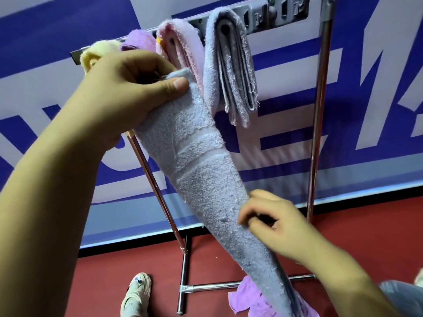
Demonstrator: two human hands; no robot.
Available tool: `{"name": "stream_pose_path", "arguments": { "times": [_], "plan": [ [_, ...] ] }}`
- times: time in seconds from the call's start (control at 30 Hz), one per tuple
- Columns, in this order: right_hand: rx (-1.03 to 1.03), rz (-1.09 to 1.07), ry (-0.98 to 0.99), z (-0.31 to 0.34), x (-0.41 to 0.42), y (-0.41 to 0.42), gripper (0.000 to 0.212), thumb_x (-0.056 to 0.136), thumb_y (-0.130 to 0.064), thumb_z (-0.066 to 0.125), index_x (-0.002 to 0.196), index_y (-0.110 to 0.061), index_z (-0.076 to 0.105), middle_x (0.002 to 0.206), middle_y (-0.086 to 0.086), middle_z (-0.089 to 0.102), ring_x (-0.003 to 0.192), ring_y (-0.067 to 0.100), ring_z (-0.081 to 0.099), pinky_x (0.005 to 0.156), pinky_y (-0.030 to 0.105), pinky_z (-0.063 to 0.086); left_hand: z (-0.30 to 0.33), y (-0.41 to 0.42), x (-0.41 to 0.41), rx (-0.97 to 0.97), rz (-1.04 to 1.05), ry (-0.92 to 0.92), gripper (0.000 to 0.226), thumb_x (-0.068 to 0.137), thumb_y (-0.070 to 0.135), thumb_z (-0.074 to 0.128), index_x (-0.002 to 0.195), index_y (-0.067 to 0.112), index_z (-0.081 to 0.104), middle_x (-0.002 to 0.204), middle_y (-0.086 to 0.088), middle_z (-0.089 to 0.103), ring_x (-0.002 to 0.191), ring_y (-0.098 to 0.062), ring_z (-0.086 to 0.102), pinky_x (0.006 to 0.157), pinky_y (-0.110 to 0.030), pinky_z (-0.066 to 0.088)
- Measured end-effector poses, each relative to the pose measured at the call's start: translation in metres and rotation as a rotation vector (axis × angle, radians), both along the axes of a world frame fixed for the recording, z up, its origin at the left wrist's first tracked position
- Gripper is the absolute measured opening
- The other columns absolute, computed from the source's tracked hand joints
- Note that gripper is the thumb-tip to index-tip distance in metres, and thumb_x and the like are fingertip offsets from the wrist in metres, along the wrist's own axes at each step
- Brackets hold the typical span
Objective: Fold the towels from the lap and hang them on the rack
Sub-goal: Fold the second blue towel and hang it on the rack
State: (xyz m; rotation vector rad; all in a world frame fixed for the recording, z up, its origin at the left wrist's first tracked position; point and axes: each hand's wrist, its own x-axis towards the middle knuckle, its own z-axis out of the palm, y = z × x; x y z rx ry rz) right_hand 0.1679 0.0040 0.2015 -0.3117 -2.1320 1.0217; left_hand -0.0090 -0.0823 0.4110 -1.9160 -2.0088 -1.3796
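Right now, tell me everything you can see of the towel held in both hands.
The light blue towel is terry cloth with a smooth woven band across it. Folded long and narrow, it slants from upper left to lower right, not yet on the rack. The left hand pinches its top corner; the right hand grips its lower edge.

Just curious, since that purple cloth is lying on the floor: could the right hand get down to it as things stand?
Probably not yet. The right hand is pinching the long blue-grey terry towel, which hangs between it and the crumpled purple cloth on the red floor. It would have to let go first.
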Motion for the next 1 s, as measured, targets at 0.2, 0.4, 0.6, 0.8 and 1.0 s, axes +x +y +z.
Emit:
{"name": "stream_pose_path", "arguments": {
  "times": [0.2, 0.4, 0.6, 0.8, 1.0],
  "plan": [
    [-0.179, 0.077, -0.256, -0.006, -0.004, -0.007, 0.03, 0.064, -0.025, 0.049, 0.065, -0.046, 0.071, 0.07, -0.004, 0.064, 0.061, 0.008, 0.054, 0.059, 0.013, 0.039, -0.011, 0.006, -0.005, -0.049, 0.058, -0.015, 0.014, 0.077, 0.033, 0.075, 0.083, 0.021, 0.071, 0.078, 0.0, 0.067, 0.074, -0.009, 0.057, 0.072, -0.031, 0.048],
    [-0.483, 0.239, -0.161, 0.011, 0.01, -0.014, 0.041, 0.069, 0.003, 0.056, 0.062, -0.032, 0.075, 0.071, -0.01, 0.073, 0.073, -0.002, 0.066, 0.069, 0.011, 0.045, -0.036, 0.019, -0.024, -0.092, 0.232, 0.007, 0.015, 0.081, 0.028, 0.073, 0.086, 0.015, 0.069, 0.076, -0.004, 0.064, 0.061, -0.002, 0.048, 0.054, -0.014, 0.04],
    [-0.73, 0.332, 0.058, 0.029, 0.013, -0.021, 0.029, 0.066, -0.003, 0.058, 0.069, -0.023, 0.078, 0.075, -0.004, 0.075, 0.076, 0.001, 0.068, 0.069, 0.011, 0.049, -0.099, 0.031, -0.022, -0.418, 0.222, -0.036, 0.017, 0.084, 0.023, 0.07, 0.099, 0.025, 0.063, 0.09, 0.008, 0.066, 0.082, -0.006, 0.062, 0.078, -0.023, 0.051],
    [-0.868, 0.202, 0.145, 0.028, 0.015, -0.017, 0.032, 0.087, 0.002, 0.054, 0.085, -0.02, 0.077, 0.092, 0.0, 0.075, 0.087, 0.008, 0.068, 0.074, 0.018, 0.053, -0.168, 0.007, 0.016, -0.381, 0.121, -0.531, 0.03, 0.091, 0.04, 0.057, 0.089, 0.012, 0.067, 0.065, 0.011, 0.063, 0.06, -0.002, 0.054, 0.062, -0.021, 0.044],
    [-1.0, 0.097, 0.289, 0.021, 0.019, -0.012, 0.025, 0.081, -0.005, 0.053, 0.086, -0.014, 0.076, 0.092, 0.007, 0.074, 0.084, 0.012, 0.069, 0.068, 0.021, 0.056, -0.203, -0.004, 0.046, -0.399, -0.02, -0.812, 0.053, 0.083, 0.066, 0.042, 0.102, 0.025, 0.07, 0.102, 0.007, 0.073, 0.101, -0.005, 0.063, 0.094, -0.033, 0.047]
  ]
}}
